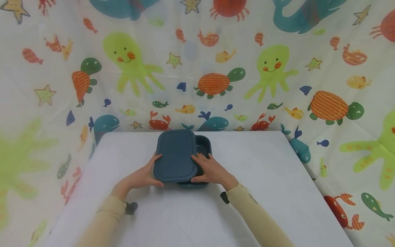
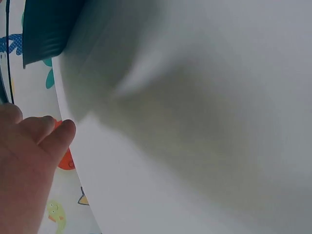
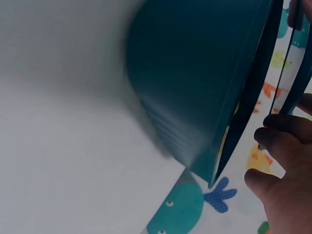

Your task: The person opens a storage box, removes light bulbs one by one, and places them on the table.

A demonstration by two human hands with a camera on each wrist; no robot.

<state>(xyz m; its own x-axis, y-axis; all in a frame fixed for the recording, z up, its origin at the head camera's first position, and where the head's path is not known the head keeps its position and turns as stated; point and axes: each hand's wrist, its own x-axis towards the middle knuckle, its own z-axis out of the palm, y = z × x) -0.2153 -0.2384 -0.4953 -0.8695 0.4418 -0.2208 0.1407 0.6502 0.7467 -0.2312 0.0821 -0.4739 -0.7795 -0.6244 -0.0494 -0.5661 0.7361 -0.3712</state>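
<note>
lid (image 1: 174,156), dark blue, plastic-looking, rounded-rectangular, is held above a deep teal box (image 3: 190,78), jutting past its left side and hiding most of its inside. left of the box, the left hand (image 1: 143,176), thumb spread, grips the lid's edge; over the box, the right hand (image 1: 213,170) grips the opposite edge. small dark lettering (image 1: 253,198) on the cream right sleeve (image 1: 260,218) is unreadable.

Lid (image 1: 175,156) between the fingers (image 1: 156,157): plain dark slate-blue. Container (image 3: 190,73) below right fingers: deep teal. Sleeves (image 1: 259,214) back of fingers: cream, right one dark-lettered. Table (image 1: 262,171) beneath fingers: plain white. Curtain (image 1: 213,55) beyond fingertips: white, printed lime octopuses (image 1: 127,51), orange-striped turtles (image 1: 213,84), red crabs (image 1: 159,124), teal whales (image 1: 216,124).
</note>
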